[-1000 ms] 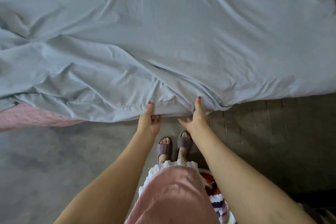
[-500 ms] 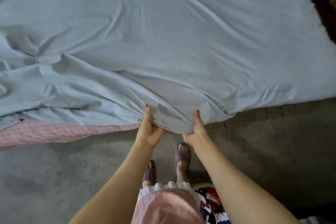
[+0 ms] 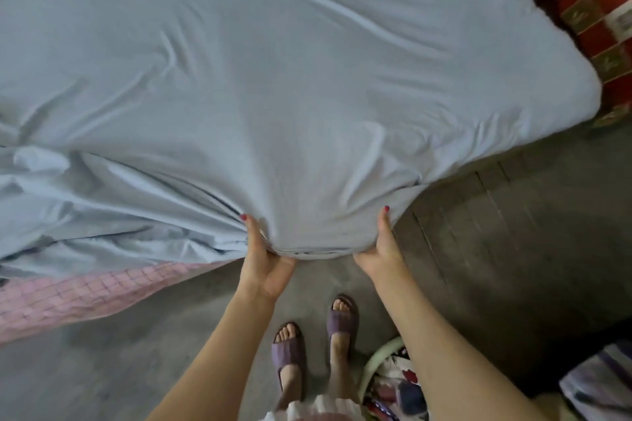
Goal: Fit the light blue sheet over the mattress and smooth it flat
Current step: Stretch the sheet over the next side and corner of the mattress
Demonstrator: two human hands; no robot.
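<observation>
Blue cloth covers almost the whole bed: the light blue sheet (image 3: 273, 85) lies spread over the mattress (image 3: 68, 297), whose pink checked side peeks out low on the left. Both hands grip the sheet's near edge. The left hand (image 3: 263, 263) pinches a bunch of cloth, thumb on top. The right hand (image 3: 379, 249) holds the edge just beside it, thumb up too. Between them the edge sags in a curve. Deep folds pile up left of the hands.
</observation>
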